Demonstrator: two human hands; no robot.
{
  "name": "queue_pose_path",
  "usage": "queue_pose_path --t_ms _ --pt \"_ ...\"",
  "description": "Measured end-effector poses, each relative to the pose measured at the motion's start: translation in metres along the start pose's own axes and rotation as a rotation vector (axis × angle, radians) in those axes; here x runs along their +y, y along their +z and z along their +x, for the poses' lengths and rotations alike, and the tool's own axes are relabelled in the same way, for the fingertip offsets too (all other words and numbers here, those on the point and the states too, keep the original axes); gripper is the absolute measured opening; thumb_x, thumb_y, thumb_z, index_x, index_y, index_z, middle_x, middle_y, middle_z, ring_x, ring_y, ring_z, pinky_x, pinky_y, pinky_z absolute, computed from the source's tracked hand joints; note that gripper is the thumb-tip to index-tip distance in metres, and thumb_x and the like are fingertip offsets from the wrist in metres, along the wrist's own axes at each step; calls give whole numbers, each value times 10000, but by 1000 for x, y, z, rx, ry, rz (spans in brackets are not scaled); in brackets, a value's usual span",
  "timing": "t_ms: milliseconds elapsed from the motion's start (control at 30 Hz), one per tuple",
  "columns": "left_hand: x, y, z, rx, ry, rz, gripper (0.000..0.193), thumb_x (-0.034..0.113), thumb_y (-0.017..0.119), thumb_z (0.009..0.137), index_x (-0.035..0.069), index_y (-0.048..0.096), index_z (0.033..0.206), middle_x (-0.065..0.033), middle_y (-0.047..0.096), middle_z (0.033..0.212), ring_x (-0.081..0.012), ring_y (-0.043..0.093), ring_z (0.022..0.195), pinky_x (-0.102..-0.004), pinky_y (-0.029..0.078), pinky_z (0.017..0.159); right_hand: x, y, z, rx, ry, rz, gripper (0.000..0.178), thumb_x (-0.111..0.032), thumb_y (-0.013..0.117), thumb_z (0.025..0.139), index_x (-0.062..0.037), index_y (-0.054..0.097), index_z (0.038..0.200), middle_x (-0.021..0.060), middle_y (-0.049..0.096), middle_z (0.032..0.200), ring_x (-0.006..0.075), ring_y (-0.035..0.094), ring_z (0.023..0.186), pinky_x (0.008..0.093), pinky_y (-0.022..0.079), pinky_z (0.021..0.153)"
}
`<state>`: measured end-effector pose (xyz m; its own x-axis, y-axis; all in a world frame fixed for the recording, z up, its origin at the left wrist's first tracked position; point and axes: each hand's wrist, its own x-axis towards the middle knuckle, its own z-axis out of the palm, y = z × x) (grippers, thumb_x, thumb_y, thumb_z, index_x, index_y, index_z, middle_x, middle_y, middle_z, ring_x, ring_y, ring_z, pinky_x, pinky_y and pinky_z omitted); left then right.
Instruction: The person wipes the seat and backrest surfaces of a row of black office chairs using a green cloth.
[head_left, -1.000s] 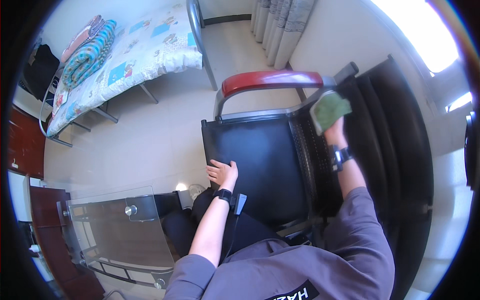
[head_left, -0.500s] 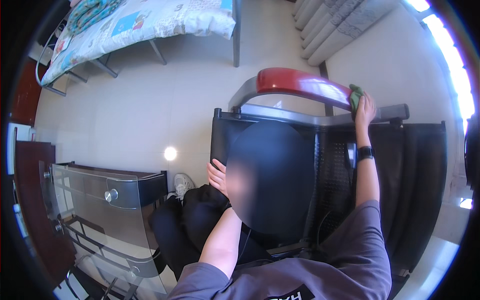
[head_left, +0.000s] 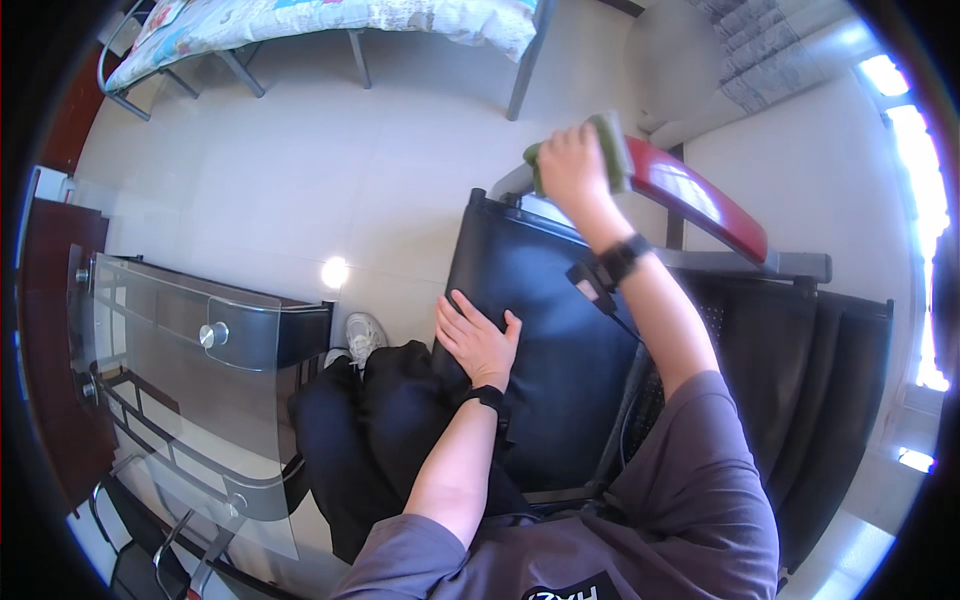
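Note:
My right hand (head_left: pixel 575 172) is closed round a folded green cloth (head_left: pixel 607 150), pressed on the near-left end of a red armrest (head_left: pixel 700 195) with a grey metal frame. The hand and cloth are a little blurred by motion. My left hand (head_left: pixel 478 338) lies flat, fingers spread, on the black seat pad (head_left: pixel 540 300) of the bench I sit on. A dark band is round each wrist. Beside my right wrist, a small black device with a cord (head_left: pixel 590 287) hangs over the seat.
To the left stands a glass-topped table (head_left: pixel 190 400) with round metal knobs and a black frame. A metal-legged bed (head_left: pixel 370 25) with a patterned sheet is at the far left. Curtains (head_left: pixel 770 50) hang by a white wall at the far right. The bench's black backrest (head_left: pixel 830 390) rises on the right.
My right hand has slid the cloth leftward along the armrest, from its right end to its left end. My left hand has moved from the seat's edge onto its top.

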<state>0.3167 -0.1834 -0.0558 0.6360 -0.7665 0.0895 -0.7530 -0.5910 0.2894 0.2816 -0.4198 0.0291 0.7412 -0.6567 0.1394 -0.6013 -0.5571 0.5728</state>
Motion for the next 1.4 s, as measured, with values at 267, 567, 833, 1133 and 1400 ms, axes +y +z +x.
queue_pose_path --t_ms 267,567,833,1133,1400 --pt "-9 3 -4 7 -34 -101 784 405 555 680 -83 301 1238 -295 320 1265 -392 332 1168 -477 255 967 -75 52 19 -364 -312 72 157 -171 505 755 -107 645 786 65 619 831 224 560 852 361 375 803" --pt "-14 4 -5 5 -19 -255 727 375 510 720 -87 311 1245 -276 316 1283 -371 320 1187 -459 229 991 -71 -45 -13 -289 321 1542 336 -286 397 920 0 522 1046 131 600 968 269 558 934 371 421 799" --pt "-11 9 16 -98 -228 -598 573 288 550 707 -7 428 1182 -227 435 1207 -347 396 1141 -444 287 958 -22 -172 -95 64 925 2998 396 -352 434 893 -58 481 1154 112 502 1166 267 483 1041 403 370 935" --pt "-141 -123 42 -492 -62 -1438 478 409 391 865 3 529 1077 -74 590 950 -175 545 864 -319 421 762 -98 -214 -168 -26 645 3354 371 -331 486 863 -46 531 1095 116 548 1098 258 522 972 405 430 860" --pt "-238 -231 -7 -803 -253 -1870 394 340 501 864 14 529 1084 -54 574 1018 -125 529 935 -277 409 817 -191 -282 -167 -726 546 3418 412 -379 451 864 -37 543 1074 130 567 1069 264 552 944 418 444 846"
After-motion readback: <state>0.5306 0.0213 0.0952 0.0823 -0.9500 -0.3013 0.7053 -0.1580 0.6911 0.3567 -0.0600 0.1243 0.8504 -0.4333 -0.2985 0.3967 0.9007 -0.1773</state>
